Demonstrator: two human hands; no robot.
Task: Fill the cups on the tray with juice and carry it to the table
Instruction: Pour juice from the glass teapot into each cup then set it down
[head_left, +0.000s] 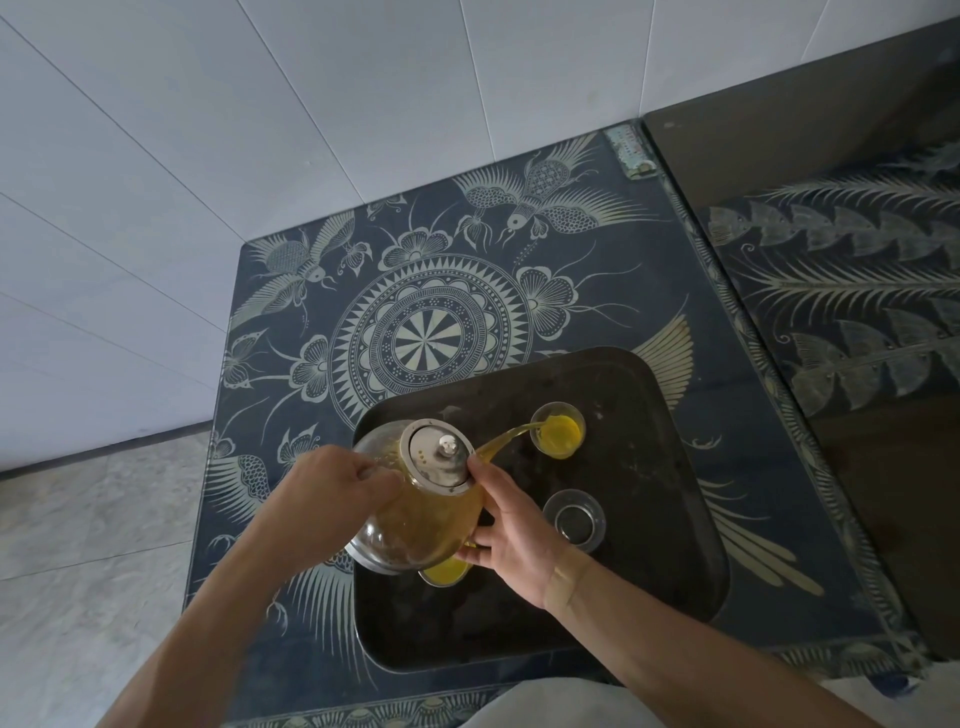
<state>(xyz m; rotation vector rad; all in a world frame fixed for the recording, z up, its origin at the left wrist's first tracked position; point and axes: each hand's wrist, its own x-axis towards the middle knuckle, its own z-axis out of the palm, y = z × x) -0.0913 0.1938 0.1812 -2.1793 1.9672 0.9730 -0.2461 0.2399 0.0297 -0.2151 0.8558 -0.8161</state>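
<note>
My left hand (333, 478) grips the teapot (431, 519) handle, right hand (514, 535) cradles its belly: glass, heavy, slippery I'd judge; I'm pouring into the far cup (558, 430), near cup (444, 571) seemingly filled

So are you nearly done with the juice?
The near cup already holds juice. The left hand and right hand tilt the teapot, filling the far cup now. The middle cup is empty, and the tray is not yet carried.
</note>
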